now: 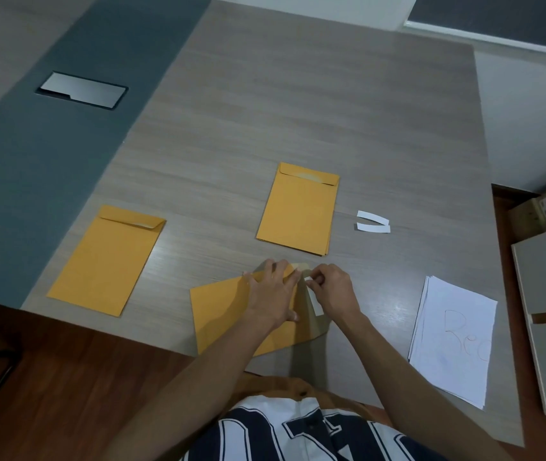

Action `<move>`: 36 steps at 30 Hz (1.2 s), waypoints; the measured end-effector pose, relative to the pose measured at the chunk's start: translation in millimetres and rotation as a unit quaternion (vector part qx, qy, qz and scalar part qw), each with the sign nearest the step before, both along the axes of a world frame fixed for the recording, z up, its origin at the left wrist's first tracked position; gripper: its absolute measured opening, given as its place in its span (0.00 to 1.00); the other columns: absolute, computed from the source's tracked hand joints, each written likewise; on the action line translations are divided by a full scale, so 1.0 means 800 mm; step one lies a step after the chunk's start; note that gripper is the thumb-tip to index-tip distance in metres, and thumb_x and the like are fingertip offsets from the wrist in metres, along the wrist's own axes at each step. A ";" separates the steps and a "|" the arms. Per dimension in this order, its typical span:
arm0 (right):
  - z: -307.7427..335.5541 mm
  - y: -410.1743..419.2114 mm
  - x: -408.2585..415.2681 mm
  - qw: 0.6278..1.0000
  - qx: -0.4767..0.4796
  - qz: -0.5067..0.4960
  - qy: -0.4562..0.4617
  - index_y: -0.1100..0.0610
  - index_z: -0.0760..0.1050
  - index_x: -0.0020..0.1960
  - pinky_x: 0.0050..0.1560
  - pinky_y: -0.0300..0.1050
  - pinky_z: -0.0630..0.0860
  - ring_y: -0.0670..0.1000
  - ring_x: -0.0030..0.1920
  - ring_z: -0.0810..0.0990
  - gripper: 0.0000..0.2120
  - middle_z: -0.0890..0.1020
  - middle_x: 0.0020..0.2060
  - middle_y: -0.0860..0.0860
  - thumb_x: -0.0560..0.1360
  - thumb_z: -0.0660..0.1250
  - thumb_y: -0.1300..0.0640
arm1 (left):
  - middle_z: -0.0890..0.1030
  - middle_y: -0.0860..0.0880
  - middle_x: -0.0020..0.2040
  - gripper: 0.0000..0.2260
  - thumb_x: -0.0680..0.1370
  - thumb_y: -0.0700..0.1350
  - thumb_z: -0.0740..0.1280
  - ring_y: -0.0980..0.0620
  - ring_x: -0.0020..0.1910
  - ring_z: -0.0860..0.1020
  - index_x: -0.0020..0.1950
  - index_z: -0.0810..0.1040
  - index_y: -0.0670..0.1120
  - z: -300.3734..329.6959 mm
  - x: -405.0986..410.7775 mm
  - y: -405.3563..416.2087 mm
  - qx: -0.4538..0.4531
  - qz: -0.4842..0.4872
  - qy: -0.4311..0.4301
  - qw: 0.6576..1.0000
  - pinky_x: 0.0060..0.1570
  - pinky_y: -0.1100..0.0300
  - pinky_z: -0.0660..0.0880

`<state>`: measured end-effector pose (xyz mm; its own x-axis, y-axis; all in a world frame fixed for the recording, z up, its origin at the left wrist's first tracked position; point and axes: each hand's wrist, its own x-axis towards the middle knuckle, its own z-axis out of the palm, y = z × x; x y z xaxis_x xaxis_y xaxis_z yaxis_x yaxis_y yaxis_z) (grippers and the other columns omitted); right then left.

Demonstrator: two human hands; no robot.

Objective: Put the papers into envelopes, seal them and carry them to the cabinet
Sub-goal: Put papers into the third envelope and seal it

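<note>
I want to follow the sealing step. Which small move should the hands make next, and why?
Probably pull the white strip fully off: the right hand pinches its top end, while the left hand presses the envelope flat with its flap open.

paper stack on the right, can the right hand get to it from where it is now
Probably yes. The paper stack lies flat beside the right hand with bare table between them. But that hand is pinching the white strip on the envelope, so it must let go first.
</note>
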<state>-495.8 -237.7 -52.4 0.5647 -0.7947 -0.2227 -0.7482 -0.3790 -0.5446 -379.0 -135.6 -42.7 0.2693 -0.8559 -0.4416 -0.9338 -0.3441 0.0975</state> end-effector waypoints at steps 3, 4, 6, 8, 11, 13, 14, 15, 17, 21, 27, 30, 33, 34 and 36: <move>-0.002 0.000 -0.001 1.000 0.005 -0.005 -0.007 0.58 0.78 0.48 0.42 0.38 0.70 0.47 0.39 0.75 0.06 0.78 0.43 0.51 0.75 0.71 0.57 | 0.55 0.45 0.75 0.43 0.71 0.64 0.72 0.40 0.76 0.51 0.77 0.53 0.55 0.001 0.000 0.000 0.001 0.002 0.003 1.000 0.64 0.25 0.61; -0.002 0.000 -0.001 1.000 0.009 -0.008 -0.011 0.58 0.78 0.48 0.42 0.38 0.71 0.47 0.39 0.75 0.05 0.78 0.42 0.51 0.75 0.71 0.57 | 0.54 0.45 0.75 0.42 0.70 0.64 0.72 0.40 0.76 0.51 0.77 0.53 0.55 0.000 0.000 -0.001 0.002 0.003 0.003 1.000 0.64 0.25 0.61; -0.004 0.000 -0.001 1.000 0.015 -0.013 -0.019 0.57 0.77 0.47 0.39 0.35 0.69 0.47 0.38 0.75 0.05 0.77 0.41 0.50 0.74 0.71 0.57 | 0.54 0.45 0.75 0.42 0.70 0.64 0.72 0.40 0.76 0.51 0.77 0.54 0.55 0.000 0.000 0.000 0.002 0.003 0.003 1.000 0.64 0.25 0.61; -0.004 -0.001 -0.001 0.999 0.020 -0.016 -0.026 0.57 0.76 0.46 0.37 0.35 0.67 0.46 0.38 0.74 0.05 0.76 0.40 0.50 0.74 0.71 0.57 | 0.55 0.45 0.75 0.42 0.70 0.65 0.72 0.40 0.76 0.51 0.77 0.54 0.55 -0.001 0.000 0.000 0.001 0.001 0.001 1.000 0.64 0.26 0.61; -0.005 -0.004 -0.001 0.999 0.026 -0.012 -0.024 0.57 0.74 0.45 0.40 0.37 0.67 0.47 0.38 0.72 0.05 0.75 0.41 0.50 0.75 0.71 0.59 | 0.54 0.45 0.76 0.43 0.71 0.65 0.71 0.40 0.76 0.50 0.78 0.53 0.55 0.000 0.000 0.000 0.004 0.000 0.002 1.000 0.64 0.25 0.60; -0.005 -0.005 -0.001 0.999 0.028 -0.009 -0.022 0.56 0.75 0.47 0.41 0.39 0.69 0.48 0.40 0.73 0.05 0.74 0.42 0.50 0.74 0.71 0.59 | 0.54 0.45 0.76 0.43 0.71 0.65 0.71 0.40 0.76 0.50 0.78 0.53 0.55 -0.001 0.000 -0.001 0.004 0.002 0.006 1.000 0.64 0.25 0.60; -0.005 -0.006 -0.001 0.999 0.028 -0.008 -0.024 0.56 0.75 0.49 0.42 0.39 0.70 0.48 0.40 0.74 0.06 0.75 0.43 0.50 0.74 0.71 0.59 | 0.54 0.45 0.76 0.43 0.71 0.65 0.71 0.40 0.76 0.50 0.78 0.53 0.55 -0.001 0.000 -0.001 0.004 0.002 0.006 1.000 0.64 0.25 0.60; -0.005 -0.006 -0.002 0.999 0.026 -0.006 -0.026 0.56 0.76 0.52 0.43 0.38 0.70 0.48 0.41 0.74 0.08 0.75 0.43 0.51 0.74 0.71 0.60 | 0.54 0.45 0.76 0.43 0.71 0.65 0.71 0.40 0.76 0.50 0.78 0.53 0.55 0.000 0.000 -0.001 0.003 0.002 0.007 1.000 0.64 0.25 0.60; -0.006 -0.006 -0.004 1.000 0.016 0.002 -0.024 0.57 0.78 0.55 0.45 0.37 0.71 0.47 0.42 0.75 0.11 0.76 0.46 0.51 0.74 0.72 0.60 | 0.54 0.45 0.76 0.43 0.71 0.65 0.71 0.40 0.76 0.50 0.78 0.53 0.55 -0.001 0.000 0.000 0.001 0.001 0.006 1.000 0.64 0.25 0.60; -0.008 0.000 -0.007 0.999 -0.025 0.036 -0.019 0.58 0.81 0.55 0.47 0.38 0.75 0.48 0.43 0.77 0.10 0.79 0.47 0.53 0.74 0.71 0.59 | 0.54 0.45 0.76 0.42 0.70 0.64 0.72 0.40 0.76 0.50 0.77 0.54 0.55 -0.002 0.000 0.000 -0.002 0.001 0.006 1.000 0.64 0.25 0.60; -0.005 0.002 -0.008 0.999 -0.029 0.028 -0.023 0.60 0.81 0.51 0.46 0.36 0.73 0.48 0.43 0.77 0.08 0.79 0.47 0.55 0.74 0.72 0.59 | 0.54 0.45 0.76 0.42 0.70 0.64 0.72 0.40 0.76 0.50 0.77 0.54 0.55 -0.004 0.000 0.000 0.000 0.004 0.007 1.000 0.64 0.25 0.59; -0.005 0.002 -0.006 0.999 -0.026 0.020 -0.023 0.60 0.81 0.53 0.46 0.36 0.73 0.47 0.42 0.76 0.09 0.79 0.47 0.54 0.74 0.72 0.59 | 0.54 0.45 0.76 0.43 0.70 0.64 0.72 0.40 0.76 0.50 0.78 0.54 0.55 -0.005 0.000 0.000 -0.003 0.002 0.010 1.000 0.64 0.25 0.59; -0.005 0.001 -0.006 0.999 -0.026 0.026 -0.018 0.61 0.81 0.53 0.47 0.37 0.75 0.49 0.44 0.78 0.09 0.79 0.48 0.55 0.74 0.72 0.59 | 0.55 0.45 0.76 0.43 0.70 0.64 0.72 0.40 0.76 0.50 0.77 0.54 0.55 -0.005 0.000 0.001 -0.005 0.004 0.009 1.000 0.64 0.25 0.60; -0.005 0.001 -0.006 0.999 -0.024 0.026 -0.017 0.61 0.81 0.53 0.48 0.38 0.75 0.49 0.44 0.79 0.09 0.79 0.48 0.55 0.74 0.72 0.59 | 0.55 0.45 0.76 0.43 0.70 0.64 0.72 0.40 0.76 0.50 0.77 0.54 0.55 -0.005 0.000 0.000 -0.004 0.005 0.009 1.000 0.64 0.25 0.60; -0.005 0.001 -0.005 0.999 -0.019 0.023 -0.016 0.61 0.81 0.53 0.48 0.38 0.76 0.49 0.43 0.78 0.09 0.79 0.47 0.54 0.74 0.72 0.59 | 0.55 0.45 0.76 0.43 0.70 0.64 0.73 0.40 0.76 0.50 0.77 0.54 0.55 -0.006 0.000 0.000 -0.002 0.008 0.010 1.000 0.64 0.25 0.59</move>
